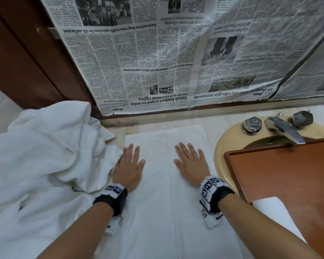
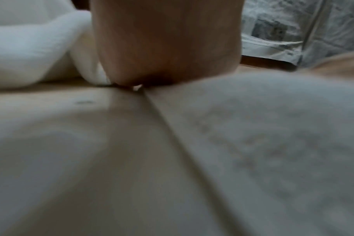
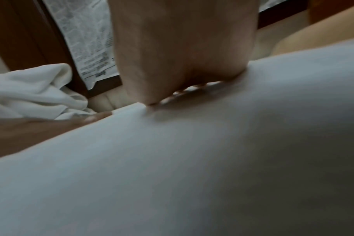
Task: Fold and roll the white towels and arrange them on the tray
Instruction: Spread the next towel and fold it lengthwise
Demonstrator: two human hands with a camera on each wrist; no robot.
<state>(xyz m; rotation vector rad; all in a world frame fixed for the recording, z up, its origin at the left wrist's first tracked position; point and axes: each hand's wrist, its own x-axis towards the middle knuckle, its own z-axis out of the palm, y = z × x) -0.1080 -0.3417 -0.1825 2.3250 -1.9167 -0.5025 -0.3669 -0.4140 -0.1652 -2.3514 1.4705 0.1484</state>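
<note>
A white towel [image 1: 163, 184] lies flat and folded lengthwise on the counter in the head view. My left hand [image 1: 130, 165] presses flat on its left side, fingers straight. My right hand [image 1: 192, 163] presses flat on its right side, fingers spread. A crumpled heap of white towels [image 1: 45, 150] sits to the left, touching my left hand. The brown wooden tray [image 1: 288, 176] rests over the sink at right, with a white rolled towel [image 1: 273, 208] on its near part. The wrist views show each palm [image 2: 166, 47] [image 3: 182, 47] down on blurred white cloth [image 2: 253, 143] [image 3: 192, 159].
A beige sink [image 1: 230, 144] with a metal tap [image 1: 284, 129] and two knobs lies under the tray's far end. Newspaper [image 1: 166, 53] covers the wall behind the counter. A dark wooden panel [image 1: 26, 62] stands at the back left.
</note>
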